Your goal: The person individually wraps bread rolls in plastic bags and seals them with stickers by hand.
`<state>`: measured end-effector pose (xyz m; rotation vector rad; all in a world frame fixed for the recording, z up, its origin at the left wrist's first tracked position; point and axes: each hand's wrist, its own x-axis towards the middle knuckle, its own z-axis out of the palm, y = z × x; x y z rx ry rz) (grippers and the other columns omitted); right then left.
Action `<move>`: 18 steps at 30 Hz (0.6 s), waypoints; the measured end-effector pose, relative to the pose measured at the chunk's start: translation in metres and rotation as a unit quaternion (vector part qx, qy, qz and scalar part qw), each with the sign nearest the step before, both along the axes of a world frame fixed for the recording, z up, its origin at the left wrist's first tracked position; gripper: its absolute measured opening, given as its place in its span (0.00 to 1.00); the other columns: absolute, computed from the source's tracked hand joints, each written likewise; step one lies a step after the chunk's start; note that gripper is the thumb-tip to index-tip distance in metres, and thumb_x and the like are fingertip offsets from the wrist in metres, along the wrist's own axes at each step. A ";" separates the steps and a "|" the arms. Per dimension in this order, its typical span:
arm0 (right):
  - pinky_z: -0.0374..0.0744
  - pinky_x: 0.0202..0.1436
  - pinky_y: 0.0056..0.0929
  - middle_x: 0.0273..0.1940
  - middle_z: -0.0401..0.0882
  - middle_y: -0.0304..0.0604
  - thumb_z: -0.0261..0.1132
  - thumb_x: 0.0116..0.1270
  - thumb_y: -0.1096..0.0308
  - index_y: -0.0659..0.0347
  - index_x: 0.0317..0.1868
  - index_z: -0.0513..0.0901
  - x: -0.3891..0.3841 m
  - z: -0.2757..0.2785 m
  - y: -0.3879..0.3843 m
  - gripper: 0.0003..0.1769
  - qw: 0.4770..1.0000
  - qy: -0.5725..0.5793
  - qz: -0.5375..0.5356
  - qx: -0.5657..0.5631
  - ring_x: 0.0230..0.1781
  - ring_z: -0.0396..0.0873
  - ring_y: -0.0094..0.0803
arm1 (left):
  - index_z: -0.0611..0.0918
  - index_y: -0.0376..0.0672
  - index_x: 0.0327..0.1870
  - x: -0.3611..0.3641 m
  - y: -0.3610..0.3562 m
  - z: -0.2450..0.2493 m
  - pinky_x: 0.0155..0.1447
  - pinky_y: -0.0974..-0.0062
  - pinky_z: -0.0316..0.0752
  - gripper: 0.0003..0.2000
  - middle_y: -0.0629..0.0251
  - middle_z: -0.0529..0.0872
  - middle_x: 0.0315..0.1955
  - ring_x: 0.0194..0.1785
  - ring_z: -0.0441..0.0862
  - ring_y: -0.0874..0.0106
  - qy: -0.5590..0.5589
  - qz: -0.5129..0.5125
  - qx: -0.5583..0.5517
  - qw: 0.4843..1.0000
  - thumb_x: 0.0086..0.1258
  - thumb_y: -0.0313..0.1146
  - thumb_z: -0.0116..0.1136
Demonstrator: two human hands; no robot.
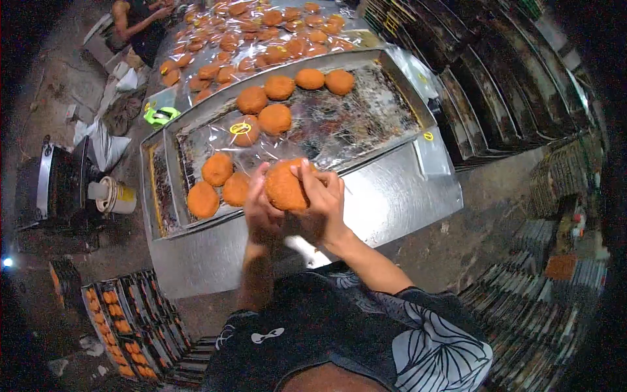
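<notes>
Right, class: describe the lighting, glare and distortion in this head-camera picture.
Head view: fisheye curves the tray and blackens the corners; glare on the steel table and plastic wrap; left hand and right hand, holding a bun, look slightly soft.

This is a small bakery's packing floor. The left hand (261, 209) and right hand (324, 206) grip a round orange-brown bun (285, 186). Just beyond the 2 hands, a blackened metal baking tray (392, 111) on a steel table (405, 196) carries loose buns (274, 119) and clear plastic wrappers (261, 149). Farther ahead, bagged buns (261, 39) cover the tabletop, where another person (140, 23) works. Right of the hands stand stacked dark trays (496, 98). Below and left of them, crates of buns (124, 320) sit on the concrete floor (470, 242).
</notes>
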<state>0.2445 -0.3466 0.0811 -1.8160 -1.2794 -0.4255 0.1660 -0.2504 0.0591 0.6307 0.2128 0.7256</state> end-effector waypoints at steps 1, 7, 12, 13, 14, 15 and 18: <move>0.64 0.42 0.28 0.46 0.76 0.40 0.72 0.31 0.65 0.68 0.55 0.66 0.012 -0.005 -0.010 0.44 1.000 0.009 0.011 -0.011 0.35 0.69 0.33 | 0.66 0.39 0.48 0.001 0.003 0.005 0.57 0.62 0.64 0.16 0.50 0.71 0.49 0.53 0.70 0.58 0.013 -0.068 -0.085 0.994 0.68 0.42 0.38; 0.63 0.56 0.35 0.48 0.73 0.43 0.58 0.54 0.58 0.58 0.54 0.68 0.049 -0.035 -0.052 0.27 0.716 0.651 0.218 0.125 0.50 0.68 0.37 | 0.72 0.40 0.42 0.034 0.012 0.010 0.57 0.53 0.63 0.13 0.58 0.77 0.43 0.52 0.71 0.60 0.009 -0.004 -0.195 0.981 0.67 0.40 0.40; 0.68 0.51 0.38 0.52 0.69 0.53 0.44 0.60 0.46 0.63 0.58 0.60 0.069 -0.041 -0.063 0.33 0.358 0.867 0.318 0.135 0.51 0.69 0.43 | 0.73 0.36 0.42 0.034 -0.012 0.005 0.60 0.58 0.61 0.17 0.54 0.77 0.44 0.53 0.71 0.59 -0.135 0.012 -0.345 0.929 0.69 0.40 0.34; 0.69 0.50 0.34 0.50 0.70 0.53 0.52 0.59 0.51 0.63 0.58 0.61 0.072 -0.041 -0.060 0.32 0.375 0.871 0.291 0.129 0.49 0.70 0.41 | 0.73 0.36 0.42 0.032 -0.016 0.008 0.60 0.58 0.61 0.17 0.54 0.77 0.44 0.53 0.71 0.59 -0.134 0.020 -0.339 0.931 0.69 0.40 0.34; 0.69 0.50 0.34 0.50 0.70 0.53 0.52 0.59 0.51 0.63 0.58 0.61 0.073 -0.038 -0.061 0.32 0.371 0.871 0.296 0.126 0.49 0.70 0.41 | 0.72 0.34 0.44 0.031 -0.020 0.012 0.60 0.58 0.61 0.18 0.53 0.76 0.44 0.53 0.70 0.59 -0.159 0.021 -0.340 0.926 0.69 0.40 0.33; 0.69 0.50 0.32 0.49 0.70 0.52 0.56 0.56 0.56 0.63 0.58 0.61 0.075 -0.032 -0.062 0.32 0.529 0.803 0.247 0.116 0.48 0.70 0.38 | 0.71 0.33 0.46 0.031 -0.024 0.017 0.60 0.58 0.61 0.18 0.52 0.76 0.45 0.54 0.70 0.58 -0.187 0.018 -0.341 0.921 0.69 0.40 0.33; 0.69 0.49 0.32 0.52 0.64 0.48 0.69 0.41 0.65 0.62 0.54 0.69 0.084 -0.020 -0.061 0.36 0.933 0.305 0.104 0.158 0.48 0.68 0.39 | 0.70 0.32 0.47 0.029 -0.031 0.035 0.61 0.57 0.59 0.19 0.52 0.75 0.46 0.55 0.68 0.58 -0.207 0.042 -0.319 0.924 0.69 0.40 0.33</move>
